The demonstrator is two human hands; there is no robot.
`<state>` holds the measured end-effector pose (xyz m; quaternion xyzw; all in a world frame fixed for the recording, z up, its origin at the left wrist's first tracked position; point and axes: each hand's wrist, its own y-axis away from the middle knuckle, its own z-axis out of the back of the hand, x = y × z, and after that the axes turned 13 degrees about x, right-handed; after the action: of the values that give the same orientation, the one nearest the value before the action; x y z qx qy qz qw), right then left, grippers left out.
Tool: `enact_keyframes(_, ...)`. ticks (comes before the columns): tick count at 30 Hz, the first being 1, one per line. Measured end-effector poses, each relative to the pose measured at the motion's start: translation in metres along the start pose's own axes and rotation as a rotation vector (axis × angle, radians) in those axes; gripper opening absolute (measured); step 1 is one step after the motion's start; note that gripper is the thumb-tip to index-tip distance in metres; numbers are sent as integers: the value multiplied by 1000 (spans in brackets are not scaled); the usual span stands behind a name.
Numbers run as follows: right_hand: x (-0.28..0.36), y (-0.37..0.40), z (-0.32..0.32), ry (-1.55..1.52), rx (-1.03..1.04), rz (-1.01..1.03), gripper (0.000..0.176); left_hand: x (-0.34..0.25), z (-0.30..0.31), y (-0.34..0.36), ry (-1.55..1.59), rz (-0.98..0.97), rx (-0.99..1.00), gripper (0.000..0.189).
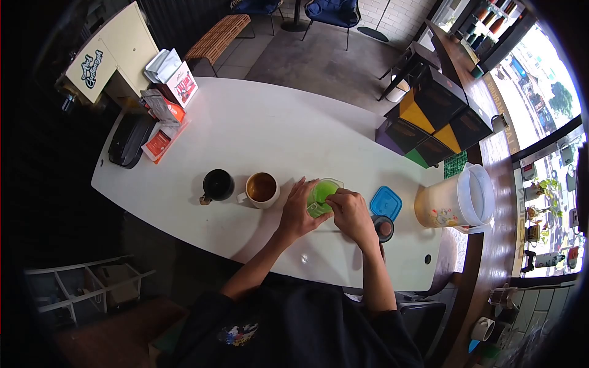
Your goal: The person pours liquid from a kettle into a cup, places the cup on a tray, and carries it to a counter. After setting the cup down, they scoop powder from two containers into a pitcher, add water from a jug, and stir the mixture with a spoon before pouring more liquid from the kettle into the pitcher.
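My left hand (297,213) is closed around the side of a clear cup (315,209) with bright green contents. My right hand (352,213) is pinched over the cup's rim; whatever its fingers grip is hidden. To the left stand a white mug (275,195) holding a brown drink and a black mug (218,184) with a dark inside. Beside my right hand sit a dark round container (385,229) and a blue square lid (386,202).
A large translucent pitcher (438,199) stands on the right of the white table (270,122). Stacked black boxes (423,116) are at the far right. Pouches (164,110), a carton (183,84) and a black case (130,142) occupy the left end.
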<state>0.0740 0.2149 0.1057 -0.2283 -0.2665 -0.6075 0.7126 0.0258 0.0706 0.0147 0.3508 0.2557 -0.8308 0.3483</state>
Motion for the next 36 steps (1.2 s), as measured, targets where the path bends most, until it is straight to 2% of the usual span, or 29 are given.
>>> enact_keyframes(6,0,8,9,138,-6,-29,10,-2,0,-1,36,22,-1,84)
enact_keyframes(10,2,5,4,64,24,-4,10,-1,0,0,21,24,14,84)
enact_keyframes(16,-7,-13,-7,-55,-112,1,10,3,-3,0,8,-26,-15,83)
enact_keyframes(18,-11,-15,-6,53,-189,-16,10,0,-1,0,20,-5,-1,83)
enact_keyframes(21,-11,-9,-1,177,-189,-39,10,1,-1,-1,42,-7,-1,83)
enact_keyframes(25,-7,2,5,170,-134,-55,9,2,-3,0,50,-16,-12,83)
enact_keyframes(27,-6,5,6,113,-47,-45,9,3,-4,0,57,-12,-18,83)
enact_keyframes(31,1,-1,-2,-55,-48,-13,8,5,-4,0,15,-26,1,83)
enact_keyframes(34,-5,-11,-9,-100,-129,-3,9,2,-3,0,8,-18,0,83)
enact_keyframes(36,-13,-15,-11,24,-221,-16,8,2,-2,-1,20,-11,-1,83)
